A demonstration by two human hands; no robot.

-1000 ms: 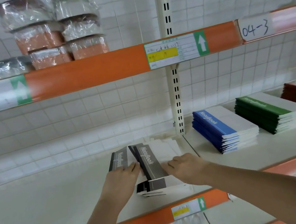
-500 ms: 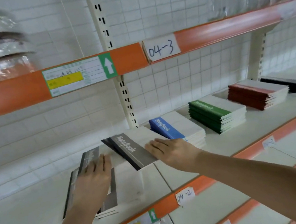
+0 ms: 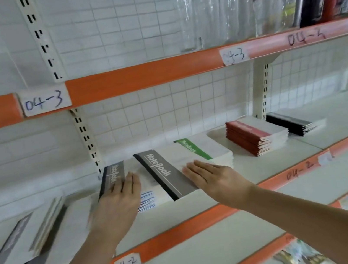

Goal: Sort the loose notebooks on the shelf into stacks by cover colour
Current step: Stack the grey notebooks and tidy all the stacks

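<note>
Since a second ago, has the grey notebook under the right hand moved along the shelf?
Yes. The grey notebook has slid right, past the shelf upright, and now lies over the blue stack, beside the green stack.

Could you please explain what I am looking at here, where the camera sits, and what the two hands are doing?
There is no machine: a person works with bare hands, filmed by one wide-angle camera worn on the head, looking forward and down. The left hand lies flat on a grey-spined notebook; the right hand lies flat, fingers straight, beside another grey-spined white notebook. Neither hand grips anything. On the white shelf lie a green-spined stack, a red stack, a black stack, and a loose grey pile at far left.
</note>
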